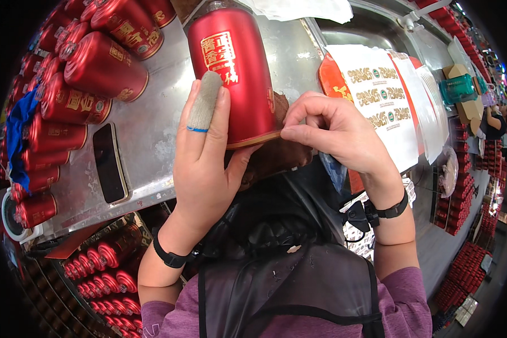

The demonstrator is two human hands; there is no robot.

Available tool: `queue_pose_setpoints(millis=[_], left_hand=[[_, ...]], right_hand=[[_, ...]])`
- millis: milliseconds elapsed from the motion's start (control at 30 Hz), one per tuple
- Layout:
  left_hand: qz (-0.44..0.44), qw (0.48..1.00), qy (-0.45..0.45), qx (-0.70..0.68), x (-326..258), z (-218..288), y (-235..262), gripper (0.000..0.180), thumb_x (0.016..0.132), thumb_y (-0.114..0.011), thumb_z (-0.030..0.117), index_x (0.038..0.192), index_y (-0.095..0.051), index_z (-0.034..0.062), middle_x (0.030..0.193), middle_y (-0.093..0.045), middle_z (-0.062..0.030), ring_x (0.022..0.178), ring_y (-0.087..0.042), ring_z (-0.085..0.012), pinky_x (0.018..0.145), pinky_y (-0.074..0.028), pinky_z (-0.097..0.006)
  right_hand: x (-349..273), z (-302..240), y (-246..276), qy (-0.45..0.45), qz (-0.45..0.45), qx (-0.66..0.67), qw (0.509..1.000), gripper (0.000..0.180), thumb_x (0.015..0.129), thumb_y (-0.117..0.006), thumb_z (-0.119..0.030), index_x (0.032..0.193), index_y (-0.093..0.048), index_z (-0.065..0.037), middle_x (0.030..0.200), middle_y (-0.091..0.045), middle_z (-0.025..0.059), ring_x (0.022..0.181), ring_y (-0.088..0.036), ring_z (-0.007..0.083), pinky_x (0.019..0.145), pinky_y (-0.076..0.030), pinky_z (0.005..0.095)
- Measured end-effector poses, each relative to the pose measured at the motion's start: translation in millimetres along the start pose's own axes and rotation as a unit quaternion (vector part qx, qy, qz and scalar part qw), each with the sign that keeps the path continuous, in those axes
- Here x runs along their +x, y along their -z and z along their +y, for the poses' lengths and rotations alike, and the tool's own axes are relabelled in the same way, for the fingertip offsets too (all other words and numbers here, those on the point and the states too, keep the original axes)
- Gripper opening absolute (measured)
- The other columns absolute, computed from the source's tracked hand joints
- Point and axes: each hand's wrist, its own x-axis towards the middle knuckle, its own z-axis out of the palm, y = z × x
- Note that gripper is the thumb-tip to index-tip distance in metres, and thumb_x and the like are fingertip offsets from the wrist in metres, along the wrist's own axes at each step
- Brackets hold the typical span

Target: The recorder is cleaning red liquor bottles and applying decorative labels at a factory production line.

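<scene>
A glossy red bottle (248, 62) with gold lettering lies tilted, its neck away from me and its base toward me. My left hand (205, 158) holds it from the left, fingers along its side and thumb by the base. A grey finger cover with a blue band sits on one finger. At the right end of the gold-edged base, my right hand (338, 129) is closed in a pinch. Whatever lies between those fingertips is too small to make out. Under the base is a dark brown cloth (276, 163).
Several red bottles (107, 67) lie stacked at the left of the metal table (146, 124), near a dark phone (109, 163). On the right are sheets of gold stickers (377, 93). Below the table edge stand more red bottles (110, 276).
</scene>
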Motion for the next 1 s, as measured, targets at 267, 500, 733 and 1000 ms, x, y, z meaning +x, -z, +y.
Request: queue_pose_setpoints(millis=[267, 500, 733, 1000], left_hand=[[-0.004, 0.998, 0.034, -0.043, -8, -7, 1, 0.079, 0.077, -0.079, 0.009, 0.146, -0.043, -0.0022, 0.147, -0.045, -0.0238, 0.133, -0.047, -0.0403, 0.108, -0.041, -0.044], [-0.007, 0.997, 0.051, -0.056, -13, -11, 1, 0.073, 0.085, -0.076, 0.013, 0.147, -0.041, -0.0027, 0.142, -0.049, -0.0244, 0.126, -0.053, -0.0376, 0.103, -0.045, -0.041], [-0.002, 0.997, 0.053, -0.058, -15, -12, 2, 0.068, 0.089, -0.073, 0.014, 0.147, -0.041, -0.0020, 0.135, -0.055, -0.0219, 0.117, -0.059, -0.0322, 0.098, -0.047, -0.038], [-0.016, 0.993, 0.087, -0.079, -21, -17, 0, 0.065, 0.091, -0.070, 0.014, 0.147, -0.041, -0.0021, 0.131, -0.056, -0.0209, 0.115, -0.060, -0.0312, 0.096, -0.048, -0.037]], right_hand=[[7, 5, -6, 0.062, 0.020, -0.019, 0.998, 0.020, 0.086, -0.076, -0.020, 0.084, -0.071, -0.001, 0.069, -0.050, 0.0008, 0.057, -0.045, 0.0061, 0.053, -0.036, 0.0251], [8, 3, -8, 0.072, 0.022, -0.027, 0.997, 0.022, 0.085, -0.077, -0.020, 0.081, -0.069, -0.001, 0.072, -0.053, 0.0024, 0.059, -0.047, 0.0065, 0.054, -0.038, 0.0251], [8, 2, -9, 0.070, 0.026, -0.039, 0.996, 0.024, 0.085, -0.078, -0.023, 0.080, -0.069, -0.001, 0.071, -0.054, 0.0022, 0.060, -0.048, 0.0073, 0.055, -0.038, 0.0256], [8, 1, -6, 0.037, 0.024, -0.045, 0.998, 0.024, 0.085, -0.077, -0.025, 0.081, -0.069, -0.003, 0.066, -0.053, -0.0009, 0.058, -0.046, 0.0060, 0.053, -0.037, 0.0250]])
